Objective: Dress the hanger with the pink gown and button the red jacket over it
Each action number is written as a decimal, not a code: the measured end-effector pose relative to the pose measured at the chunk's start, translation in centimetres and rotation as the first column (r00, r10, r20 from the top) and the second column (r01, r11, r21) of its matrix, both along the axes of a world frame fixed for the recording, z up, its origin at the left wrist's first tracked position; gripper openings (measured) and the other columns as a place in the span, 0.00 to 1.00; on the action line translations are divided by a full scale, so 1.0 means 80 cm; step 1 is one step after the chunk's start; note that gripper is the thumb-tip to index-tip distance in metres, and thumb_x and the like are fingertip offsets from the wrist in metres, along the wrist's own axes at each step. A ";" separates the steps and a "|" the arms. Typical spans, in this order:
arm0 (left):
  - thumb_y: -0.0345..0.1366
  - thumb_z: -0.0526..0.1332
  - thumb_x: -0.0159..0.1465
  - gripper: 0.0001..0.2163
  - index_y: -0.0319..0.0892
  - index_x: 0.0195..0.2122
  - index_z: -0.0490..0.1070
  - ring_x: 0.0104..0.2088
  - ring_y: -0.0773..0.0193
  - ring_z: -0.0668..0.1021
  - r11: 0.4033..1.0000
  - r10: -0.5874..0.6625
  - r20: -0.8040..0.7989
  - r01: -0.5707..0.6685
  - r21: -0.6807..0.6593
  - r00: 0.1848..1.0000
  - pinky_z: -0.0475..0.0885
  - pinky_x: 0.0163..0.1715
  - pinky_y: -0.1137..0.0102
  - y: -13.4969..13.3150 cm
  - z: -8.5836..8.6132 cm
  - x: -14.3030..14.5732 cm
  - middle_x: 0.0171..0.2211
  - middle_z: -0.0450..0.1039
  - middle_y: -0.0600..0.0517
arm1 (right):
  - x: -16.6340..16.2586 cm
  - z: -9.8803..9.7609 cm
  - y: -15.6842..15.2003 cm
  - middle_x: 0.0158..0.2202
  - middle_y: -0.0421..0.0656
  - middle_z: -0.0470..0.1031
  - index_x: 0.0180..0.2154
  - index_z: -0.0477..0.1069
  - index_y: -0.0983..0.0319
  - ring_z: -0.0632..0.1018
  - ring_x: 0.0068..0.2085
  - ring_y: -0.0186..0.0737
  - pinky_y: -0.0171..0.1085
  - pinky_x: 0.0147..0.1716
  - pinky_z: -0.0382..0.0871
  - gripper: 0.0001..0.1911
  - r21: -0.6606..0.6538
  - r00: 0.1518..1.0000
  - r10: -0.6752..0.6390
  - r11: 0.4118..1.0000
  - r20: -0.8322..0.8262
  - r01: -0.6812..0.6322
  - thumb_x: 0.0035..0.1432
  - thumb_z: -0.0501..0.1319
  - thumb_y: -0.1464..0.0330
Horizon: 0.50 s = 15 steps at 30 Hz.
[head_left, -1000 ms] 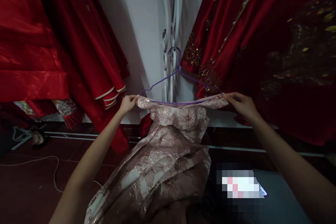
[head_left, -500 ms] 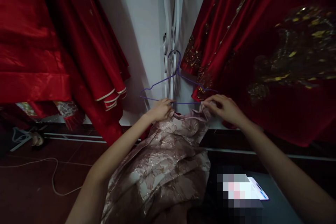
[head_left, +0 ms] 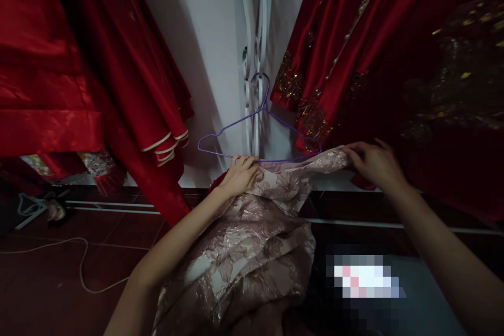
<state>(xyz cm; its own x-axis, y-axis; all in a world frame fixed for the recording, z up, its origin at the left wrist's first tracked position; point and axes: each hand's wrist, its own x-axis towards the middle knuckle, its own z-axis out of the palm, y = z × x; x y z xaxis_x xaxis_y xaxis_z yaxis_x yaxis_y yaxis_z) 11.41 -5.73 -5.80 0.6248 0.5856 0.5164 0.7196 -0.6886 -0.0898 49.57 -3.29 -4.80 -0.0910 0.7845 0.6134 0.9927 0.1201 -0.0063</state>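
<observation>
A pale pink floral dress (head_left: 252,241) hangs down in front of me from a purple wire hanger (head_left: 220,134) hooked on a white bracket (head_left: 255,21) on the wall. My left hand (head_left: 238,174) is closed on the dress's top edge at the middle of the hanger's lower bar. My right hand (head_left: 376,161) pinches the dress's right shoulder and holds it out past the hanger's right end. The hanger's left arm is bare.
Red garments (head_left: 79,63) hang at the left, and red gowns with gold embroidery (head_left: 394,63) at the right. A white cable (head_left: 79,252) lies on the dark red floor. A lit screen (head_left: 366,278) rests on a dark surface at lower right.
Both hands first held the dress spread across the hanger, then came together at the middle. Now my right hand has drawn the right shoulder outward again; the left side is off the hanger.
</observation>
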 end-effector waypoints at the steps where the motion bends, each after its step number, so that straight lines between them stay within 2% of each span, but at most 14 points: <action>1: 0.37 0.48 0.65 0.12 0.44 0.39 0.70 0.50 0.57 0.65 1.000 -0.004 -0.002 0.004 -0.004 1.000 0.55 0.51 0.56 0.001 0.000 -0.001 0.53 0.64 0.48 | -0.003 0.002 0.000 0.34 0.45 0.78 0.38 0.72 0.61 0.76 0.37 0.42 0.42 0.57 0.48 0.13 0.004 1.000 0.001 1.000 -0.008 -0.001 0.57 0.53 0.64; 6: 0.37 0.48 0.65 0.12 0.43 0.39 0.70 0.50 0.57 0.65 1.000 -0.014 0.002 0.014 -0.017 1.000 0.55 0.51 0.56 -0.001 0.002 -0.003 0.52 0.65 0.47 | -0.019 0.017 -0.003 0.34 0.48 0.78 0.40 0.72 0.62 0.75 0.36 0.43 0.40 0.49 0.60 0.15 0.016 0.998 -0.041 0.999 -0.051 0.042 0.57 0.53 0.61; 9: 0.36 0.49 0.65 0.12 0.44 0.40 0.71 0.49 0.57 0.66 1.000 -0.012 0.011 0.012 -0.024 1.000 0.56 0.51 0.56 -0.003 0.003 -0.003 0.52 0.65 0.46 | -0.021 0.021 -0.006 0.32 0.48 0.78 0.39 0.74 0.61 0.75 0.35 0.45 0.39 0.43 0.62 0.15 -0.050 0.996 -0.085 0.995 -0.014 0.084 0.57 0.54 0.61; 15: 0.36 0.48 0.65 0.12 0.44 0.40 0.70 0.49 0.57 0.66 0.999 -0.012 0.029 0.013 -0.031 1.000 0.55 0.51 0.56 -0.004 0.003 -0.001 0.51 0.66 0.47 | -0.015 0.017 -0.001 0.26 0.48 0.77 0.36 0.75 0.63 0.75 0.30 0.43 0.41 0.51 0.56 0.14 -0.084 0.986 -0.154 0.984 0.065 0.159 0.56 0.54 0.64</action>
